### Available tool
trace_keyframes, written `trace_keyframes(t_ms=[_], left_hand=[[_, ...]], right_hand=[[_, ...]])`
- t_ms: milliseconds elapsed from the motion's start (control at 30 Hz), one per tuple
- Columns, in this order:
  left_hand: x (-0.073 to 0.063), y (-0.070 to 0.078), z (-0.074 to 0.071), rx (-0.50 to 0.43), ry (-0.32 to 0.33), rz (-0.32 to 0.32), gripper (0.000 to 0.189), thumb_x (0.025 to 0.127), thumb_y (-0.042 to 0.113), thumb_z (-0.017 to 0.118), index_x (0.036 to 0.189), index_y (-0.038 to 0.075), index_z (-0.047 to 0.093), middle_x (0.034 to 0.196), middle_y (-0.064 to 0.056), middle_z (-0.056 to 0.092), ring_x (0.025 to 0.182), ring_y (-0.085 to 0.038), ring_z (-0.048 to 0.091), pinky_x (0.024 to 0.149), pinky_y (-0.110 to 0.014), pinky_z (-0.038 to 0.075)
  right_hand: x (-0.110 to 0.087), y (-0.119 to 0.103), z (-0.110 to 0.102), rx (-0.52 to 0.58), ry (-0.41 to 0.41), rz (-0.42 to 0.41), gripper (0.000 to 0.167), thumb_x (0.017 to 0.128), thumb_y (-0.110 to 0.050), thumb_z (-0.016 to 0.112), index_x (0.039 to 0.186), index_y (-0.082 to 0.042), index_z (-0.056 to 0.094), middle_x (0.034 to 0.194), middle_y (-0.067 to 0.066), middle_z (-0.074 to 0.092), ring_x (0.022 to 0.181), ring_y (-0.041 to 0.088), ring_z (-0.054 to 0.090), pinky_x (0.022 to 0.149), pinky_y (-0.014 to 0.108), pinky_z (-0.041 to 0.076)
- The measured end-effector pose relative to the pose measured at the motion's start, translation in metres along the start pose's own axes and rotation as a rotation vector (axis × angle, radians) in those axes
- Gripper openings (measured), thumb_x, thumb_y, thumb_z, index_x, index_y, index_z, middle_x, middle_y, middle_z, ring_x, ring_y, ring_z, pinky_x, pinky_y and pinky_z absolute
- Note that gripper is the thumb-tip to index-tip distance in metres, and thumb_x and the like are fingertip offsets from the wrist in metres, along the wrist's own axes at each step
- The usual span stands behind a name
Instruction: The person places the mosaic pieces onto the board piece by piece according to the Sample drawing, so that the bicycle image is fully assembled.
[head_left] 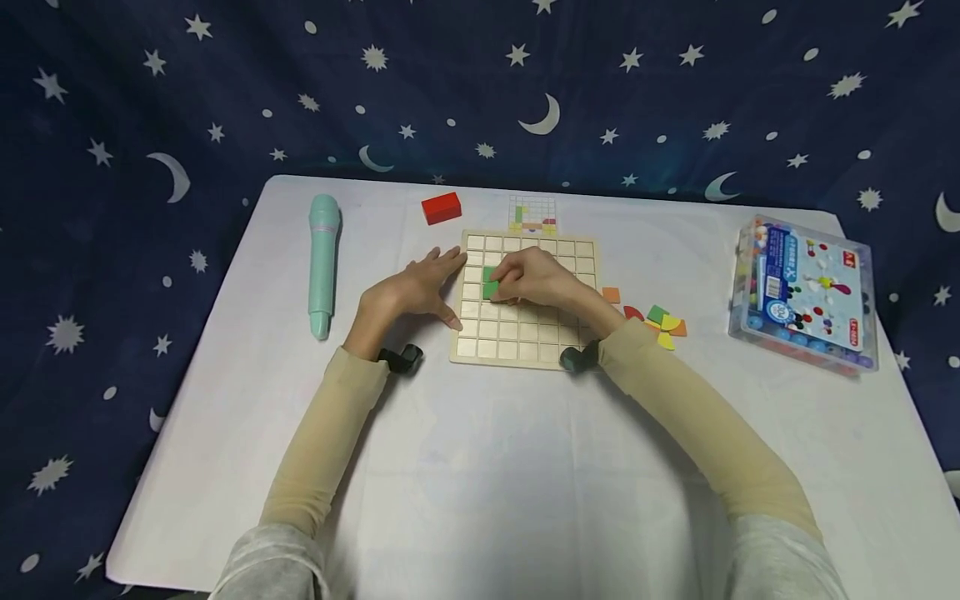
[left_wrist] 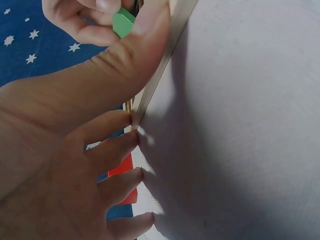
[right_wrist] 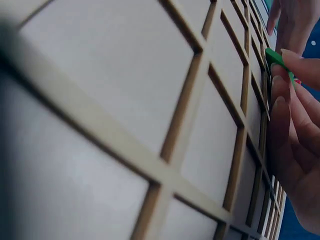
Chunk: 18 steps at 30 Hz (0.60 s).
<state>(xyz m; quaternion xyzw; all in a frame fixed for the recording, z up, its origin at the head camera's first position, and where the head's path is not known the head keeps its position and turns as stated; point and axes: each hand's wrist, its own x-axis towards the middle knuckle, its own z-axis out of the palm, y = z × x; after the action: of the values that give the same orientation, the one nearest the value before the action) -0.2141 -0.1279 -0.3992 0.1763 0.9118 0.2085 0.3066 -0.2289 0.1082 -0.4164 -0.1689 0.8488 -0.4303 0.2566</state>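
Observation:
A square wooden grid board [head_left: 487, 348] lies on the white table. My left hand [head_left: 420, 287] rests at its left edge, fingers spread, with the thumb against the lower part of that edge. Over the upper left cells, my right hand [head_left: 536, 279] pinches a green tile [right_wrist: 278, 60] between thumb and fingers, and the tile is tilted in the right wrist view. Green [head_left: 490, 289] also shows on the board beside the fingertips in the head view; the fingers partly cover it, so I cannot tell how many tiles lie there.
A printed grid card [head_left: 532, 212] and a red block [head_left: 441, 208] lie beyond the board. Loose orange, red, green and yellow pieces [head_left: 664, 326] are to its right. A mint microphone-shaped object [head_left: 323, 267] lies left; a clear plastic box [head_left: 806, 292] stands far right.

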Motion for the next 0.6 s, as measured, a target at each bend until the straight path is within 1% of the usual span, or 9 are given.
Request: trace_keyframes(t_ms=[133, 267, 333, 533, 600], left_hand=[[-0.0006, 0.0005, 0.0, -0.002, -0.005, 0.0, 0.12, 0.077, 0.03, 0.091, 0.166, 0.014, 0.013, 0.175, -0.006, 0.003, 0.161, -0.03, -0.006, 0.13, -0.055, 0.004], [-0.0005, 0.0004, -0.0002, -0.001, -0.005, -0.007, 0.12, 0.077, 0.03, 0.091, 0.167, 0.014, 0.013, 0.175, -0.005, 0.003, 0.161, -0.03, -0.006, 0.13, -0.055, 0.004], [-0.0008, 0.0006, -0.0007, -0.002, -0.005, -0.01, 0.12, 0.077, 0.03, 0.091, 0.167, 0.014, 0.013, 0.175, -0.005, 0.003, 0.161, -0.03, -0.005, 0.13, -0.055, 0.004], [-0.0004, 0.0015, -0.0008, -0.003, -0.007, -0.007, 0.12, 0.077, 0.03, 0.091, 0.167, 0.014, 0.013, 0.175, -0.006, 0.003, 0.161, -0.031, -0.005, 0.13, -0.056, 0.004], [0.0002, 0.0016, -0.0004, -0.004, -0.009, -0.005, 0.12, 0.077, 0.03, 0.091, 0.167, 0.014, 0.013, 0.175, -0.006, 0.003, 0.161, -0.031, -0.006, 0.129, -0.056, 0.004]], right_hand=[[0.0009, -0.0023, 0.0025, -0.042, 0.005, 0.006, 0.031, 0.087, -0.014, 0.082, 0.115, -0.003, 0.074, 0.08, 0.004, 0.076, 0.067, 0.015, 0.065, 0.063, 0.025, 0.053], [0.0011, -0.0036, 0.0039, -0.071, 0.015, 0.015, 0.031, 0.086, -0.015, 0.082, 0.114, -0.004, 0.074, 0.079, 0.005, 0.075, 0.067, 0.015, 0.065, 0.065, 0.025, 0.052], [0.0014, -0.0041, 0.0042, -0.081, 0.019, 0.017, 0.031, 0.087, -0.015, 0.082, 0.114, -0.004, 0.074, 0.079, 0.005, 0.075, 0.067, 0.015, 0.065, 0.068, 0.025, 0.052], [0.0019, -0.0035, 0.005, -0.118, 0.016, 0.023, 0.03, 0.087, -0.015, 0.082, 0.114, -0.005, 0.074, 0.082, 0.006, 0.074, 0.076, 0.016, 0.062, 0.085, 0.031, 0.05], [0.002, -0.0028, 0.0051, -0.125, 0.011, 0.025, 0.03, 0.087, -0.015, 0.081, 0.114, -0.005, 0.074, 0.083, 0.006, 0.074, 0.079, 0.016, 0.061, 0.089, 0.032, 0.05]])
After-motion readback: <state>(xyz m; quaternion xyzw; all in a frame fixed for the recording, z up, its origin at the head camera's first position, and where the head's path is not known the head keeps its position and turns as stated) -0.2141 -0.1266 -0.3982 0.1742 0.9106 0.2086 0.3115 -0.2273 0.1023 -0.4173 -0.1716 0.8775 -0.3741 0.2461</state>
